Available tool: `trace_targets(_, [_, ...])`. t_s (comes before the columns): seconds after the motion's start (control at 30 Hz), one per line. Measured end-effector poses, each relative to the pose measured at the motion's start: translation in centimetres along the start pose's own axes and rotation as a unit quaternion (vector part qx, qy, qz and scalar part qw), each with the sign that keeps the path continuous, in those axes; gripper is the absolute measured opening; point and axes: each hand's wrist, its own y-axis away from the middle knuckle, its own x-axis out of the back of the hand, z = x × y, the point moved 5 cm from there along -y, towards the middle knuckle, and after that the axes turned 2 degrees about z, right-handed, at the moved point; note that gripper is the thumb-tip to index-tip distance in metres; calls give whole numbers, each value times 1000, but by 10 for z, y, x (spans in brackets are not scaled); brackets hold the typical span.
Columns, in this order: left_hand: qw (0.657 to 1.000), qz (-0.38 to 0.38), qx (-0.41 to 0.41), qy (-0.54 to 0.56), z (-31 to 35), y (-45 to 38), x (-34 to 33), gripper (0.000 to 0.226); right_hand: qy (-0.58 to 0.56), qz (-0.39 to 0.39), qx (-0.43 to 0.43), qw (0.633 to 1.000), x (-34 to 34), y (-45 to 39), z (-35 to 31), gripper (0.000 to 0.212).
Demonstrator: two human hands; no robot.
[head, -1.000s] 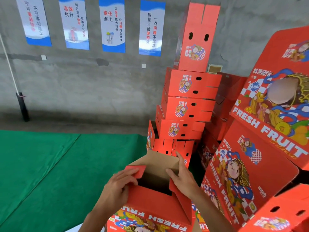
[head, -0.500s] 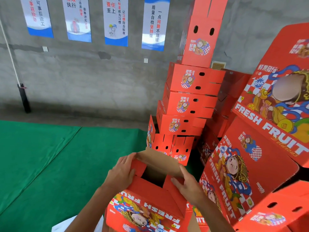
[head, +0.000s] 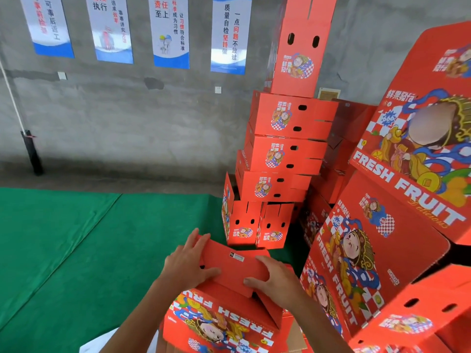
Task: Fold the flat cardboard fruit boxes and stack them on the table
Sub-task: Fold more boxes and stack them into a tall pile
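A red "FRESH FRUIT" cardboard box (head: 219,324) stands in front of me at the bottom centre, its end turned up. Its red end flap (head: 234,263) with a small white label lies folded down over the opening. My left hand (head: 188,263) lies on the flap's left side with its thumb across the flap. My right hand (head: 275,278) presses on the flap's right side with straight fingers. Behind stands a tall stack of folded red boxes (head: 285,154) on the green-covered table (head: 76,245).
More folded red boxes (head: 382,250) lean in a big pile at the right, close to my right arm. A grey concrete wall with several blue-and-white posters (head: 170,31) is behind. A black post (head: 31,151) stands at the far left.
The box's end was open, showing brown inside, with my hands on the side flaps. Now the red flap is folded down over the opening and both hands lie on it.
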Motion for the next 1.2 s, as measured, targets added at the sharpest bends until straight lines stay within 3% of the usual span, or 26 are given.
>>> trace_targets(0.1, [997, 8, 67, -35, 7, -5, 0, 122, 111, 56, -5, 992, -8, -1, -3, 74])
trace_targets(0.17, [997, 21, 63, -38, 10, -8, 0, 112, 101, 78, -23, 992, -8, 1, 2, 68])
trace_targets(0.27, [998, 28, 42, -28, -1, -8, 4, 82, -141, 149, -52, 977, 4, 7, 6, 51])
trace_targets(0.33, [997, 28, 68, -26, -15, -9, 8, 81, -203, 194, -101, 954, 8, 10, 14, 55])
trace_targets(0.4, [995, 33, 93, -15, -25, -9, 11, 84, -186, 159, -171, 954, 2, 11, 25, 57])
trace_targets(0.47, [993, 40, 112, -5, -34, -7, 13, 86, -237, 43, -244, 939, -18, 16, 34, 57])
trace_targets(0.53, [991, 45, 123, -2, -43, -5, 13, 88, -307, -70, -329, 890, -38, 31, 37, 61])
trace_targets(0.63, [991, 50, 124, -1, -48, 0, 13, 90, -364, -155, -384, 834, -54, 51, 37, 80])
trace_targets(0.77, [991, 52, 120, 21, -45, 6, 12, 85, -438, -166, -405, 785, -56, 69, 39, 86])
trace_targets(0.93, [989, 80, 110, 59, -38, 13, 16, 82, -501, -159, -396, 753, -54, 79, 33, 97])
trace_targets(1.07, [977, 141, 121, 102, -37, 16, 37, 82, -516, -117, -344, 775, -30, 65, 19, 96])
trace_targets(1.2, [937, 226, 134, 228, -30, 17, 72, 89, -424, -12, -189, 885, 40, 29, -20, 79])
